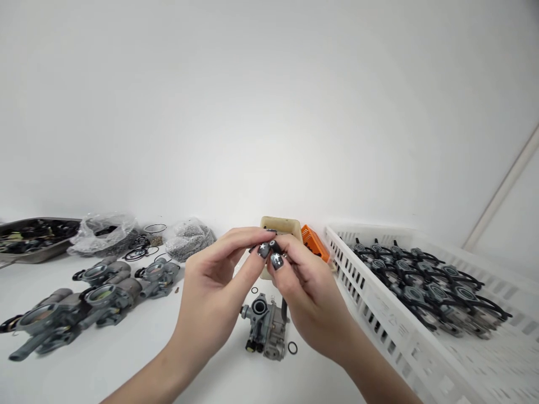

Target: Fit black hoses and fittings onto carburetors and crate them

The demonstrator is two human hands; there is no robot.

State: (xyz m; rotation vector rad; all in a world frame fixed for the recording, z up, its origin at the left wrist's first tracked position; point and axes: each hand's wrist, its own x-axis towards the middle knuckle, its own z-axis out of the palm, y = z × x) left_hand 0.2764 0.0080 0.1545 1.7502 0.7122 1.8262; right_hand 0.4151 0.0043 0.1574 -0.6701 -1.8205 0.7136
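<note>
**Where are the hands, and what do they have?**

Raised and close together over the table, the left hand [208, 292] and right hand [307, 297] curl inward, with the fingertips [264, 249] of both meeting in a pinch around a tiny dark part [273, 246] (too small and too hidden to identify). The nails are glossy black with white stars.

**What's beneath them?**

Just below the hands lies a grey cast-metal carburetor [264, 328], its round bore facing up and left. A thin black rubber O-ring [292, 348] sits just beside it.

**And further out?**

Left of the left hand, grey metal carburetors [105, 294] lie grouped together, with a crinkled clear plastic bag of small grey parts [189, 238] and a dull metal tray of black pieces [33, 241] behind them. Right of the right hand, a white slotted plastic crate [370, 280] holds tidy rows of black-and-grey carburetors [416, 286]. Past the fingers stand a square cream plastic box [281, 225] and a ridged orange plastic piece [314, 242].

**The room?**

A smooth white table [118, 365] runs up to a plain white wall [269, 112].
</note>
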